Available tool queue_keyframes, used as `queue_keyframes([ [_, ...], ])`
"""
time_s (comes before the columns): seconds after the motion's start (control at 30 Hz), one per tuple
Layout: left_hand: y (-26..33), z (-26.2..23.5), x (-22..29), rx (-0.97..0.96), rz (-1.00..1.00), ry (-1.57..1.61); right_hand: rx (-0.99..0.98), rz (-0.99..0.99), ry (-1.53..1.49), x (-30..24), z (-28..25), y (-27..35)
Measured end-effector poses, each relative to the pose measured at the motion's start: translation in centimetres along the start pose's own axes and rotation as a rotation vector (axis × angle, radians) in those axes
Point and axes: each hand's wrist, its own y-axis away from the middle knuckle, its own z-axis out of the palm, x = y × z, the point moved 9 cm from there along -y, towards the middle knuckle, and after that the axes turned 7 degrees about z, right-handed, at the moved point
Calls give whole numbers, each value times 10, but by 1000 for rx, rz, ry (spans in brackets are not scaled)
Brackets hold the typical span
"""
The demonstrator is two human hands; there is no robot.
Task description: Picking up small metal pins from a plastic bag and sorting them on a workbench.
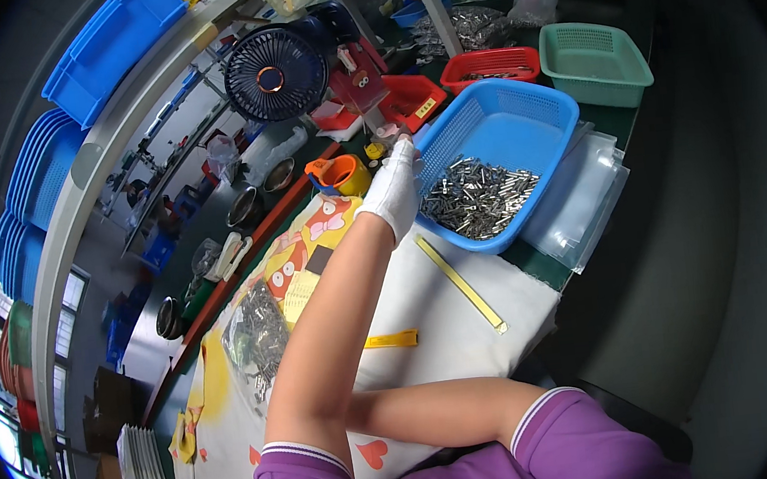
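My left arm stretches forward over the bench. Its white-gloved hand (389, 189) is at the left rim of a blue plastic basket (515, 113). The fingers are close together and partly hidden, so I cannot tell whether they grip the rim. Small metal pins or tubes (482, 196) lie heaped in the near part of the basket. Small pink and yellow items stand just beyond my fingertips. My right forearm (439, 411) crosses leftward behind the left one, which hides my right hand.
A clear bag of metal parts (258, 332), a yellow strip (461, 285) and a yellow cutter-like tool (391, 341) lie on the cloth. Orange tape rolls (344, 176), red trays (489, 67), a green basket (596, 63) and a fan (275, 71) stand farther off. Clear plastic sheets (576, 200) lie right.
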Motion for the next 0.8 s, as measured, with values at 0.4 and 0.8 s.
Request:
queue_keyframes([
  [0.4, 162, -165, 51, 236, 435, -461, 814, 394, 2960, -29, 169, -49],
  [0.8, 389, -302, -76, 458, -345, -777, 1008, 240, 2829, -55, 182, -38],
])
